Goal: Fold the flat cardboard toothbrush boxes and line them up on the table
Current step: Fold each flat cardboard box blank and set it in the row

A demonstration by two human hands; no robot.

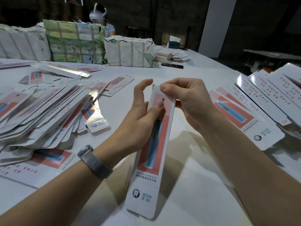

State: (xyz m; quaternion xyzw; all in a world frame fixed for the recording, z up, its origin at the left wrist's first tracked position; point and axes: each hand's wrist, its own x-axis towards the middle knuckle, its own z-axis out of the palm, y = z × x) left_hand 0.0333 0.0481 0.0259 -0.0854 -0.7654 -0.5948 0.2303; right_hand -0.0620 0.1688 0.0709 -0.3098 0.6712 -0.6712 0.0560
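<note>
Both hands are up over the near edge of the table, working one box between them. My left hand (143, 110) cradles the long box (153, 144) from its side, thumb laid across the printed pink face and the fingers raised and loosely spread, so it steadies rather than clamps. My right hand (184, 101) has its fingers curled at the far tip, pinching the small end flap (156, 88) between thumb and forefinger, which I read as tucking that end shut. The box tilts away from me, near end low and just above the white table (195, 185), and I judge the slant is there to bring the far flap up where I can see it. A grey woven watch band (95, 162) sits on my left wrist. To my left, a sloppy heap of flat boxes (40, 115) spills across the table, within easy reach as the supply. To my right, done boxes (267, 101) lie side by side in an overlapping row, so that looks like the line I'm building. Further out, a dark phone (172, 65) rests on the table beside strapped paper bundles (128, 51), one of them green-printed (75, 41). Behind those bundles sits another person (104, 18) wearing a white headset. Beyond that the room goes dim, with a pale pillar (216, 23) at the back right.
</note>
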